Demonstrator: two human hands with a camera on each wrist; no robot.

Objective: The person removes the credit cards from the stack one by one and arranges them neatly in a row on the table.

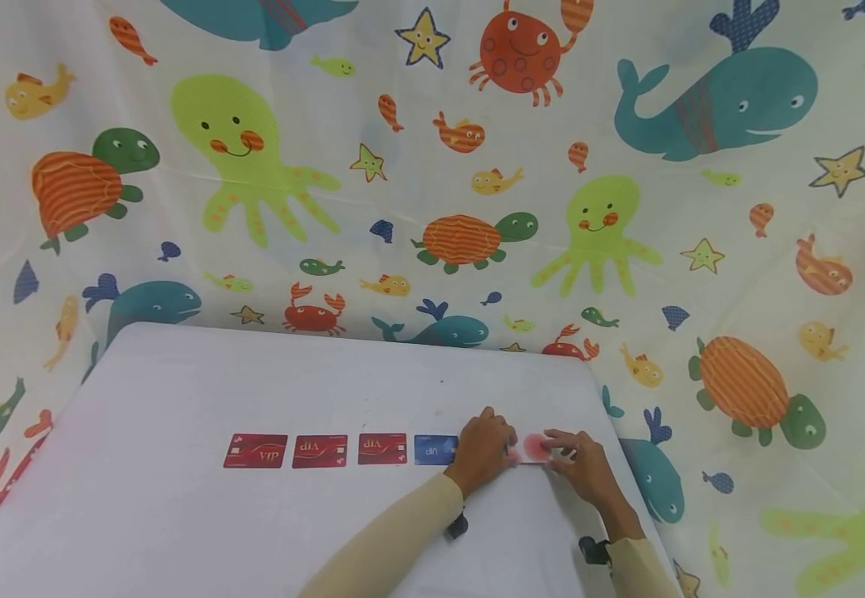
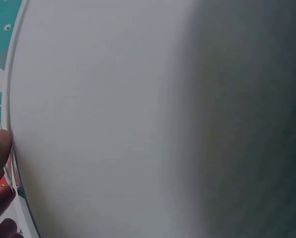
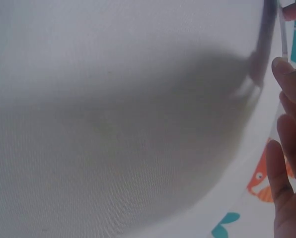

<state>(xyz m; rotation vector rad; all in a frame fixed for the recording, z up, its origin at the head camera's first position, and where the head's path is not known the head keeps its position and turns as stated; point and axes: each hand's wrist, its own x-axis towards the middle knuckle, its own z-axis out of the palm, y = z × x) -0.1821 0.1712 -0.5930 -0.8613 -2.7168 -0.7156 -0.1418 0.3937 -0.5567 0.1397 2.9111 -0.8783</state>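
Note:
A white card with a red circle [image 1: 535,448] lies between my two hands at the right end of a row of cards. My left hand [image 1: 483,444] holds its left side, with the thumb and fingertips at the edge. My right hand [image 1: 585,465] pinches its right side between thumb and forefinger. Beside my left hand is a blue VIP card [image 1: 434,449], its right end covered by the hand. Further left lie three red VIP cards: one nearest the blue [image 1: 382,448], a middle one [image 1: 320,451] and an outer one [image 1: 256,451]. Both wrist views catch fingers only at their margins.
The cards lie on a white-covered table [image 1: 178,523], whose right edge runs close past my right hand. Behind it hangs a curtain [image 1: 372,108] printed with sea animals. Dark wrist devices show on the left wrist [image 1: 458,525] and right wrist [image 1: 593,550].

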